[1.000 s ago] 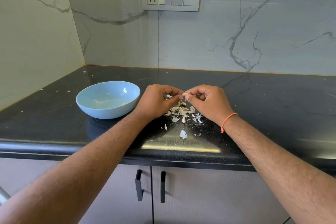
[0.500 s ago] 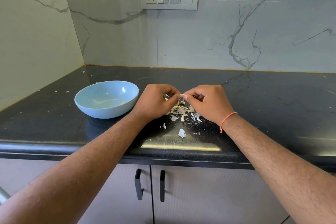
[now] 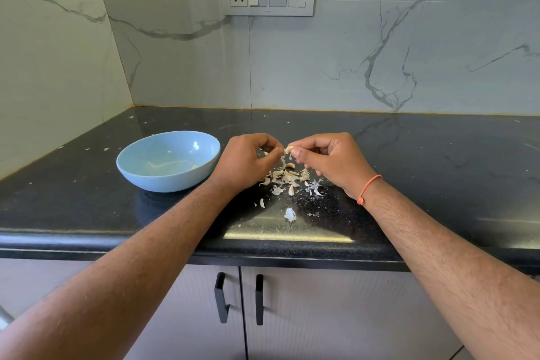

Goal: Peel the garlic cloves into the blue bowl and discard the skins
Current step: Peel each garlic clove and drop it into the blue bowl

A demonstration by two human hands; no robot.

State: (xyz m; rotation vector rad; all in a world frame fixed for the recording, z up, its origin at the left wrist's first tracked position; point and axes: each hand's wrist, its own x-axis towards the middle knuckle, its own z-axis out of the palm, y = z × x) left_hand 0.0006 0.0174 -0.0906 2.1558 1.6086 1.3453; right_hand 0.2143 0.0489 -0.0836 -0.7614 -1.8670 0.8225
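My right hand (image 3: 330, 162) pinches the clove (image 3: 289, 149); my left hand (image 3: 248, 162) pinches its skin at nine o'clock; the bowl (image 3: 168, 161) lies farther at nine o'clock, nearer my left.

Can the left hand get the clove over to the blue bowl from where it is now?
Probably yes. The left hand is right beside the blue bowl, with nothing standing between them. But the right hand pinches the clove too.

The black countertop (image 3: 438, 172) carries a blue bowl (image 3: 168, 161) and, just beside it, scattered garlic skins (image 3: 287, 180) (pale flakes).
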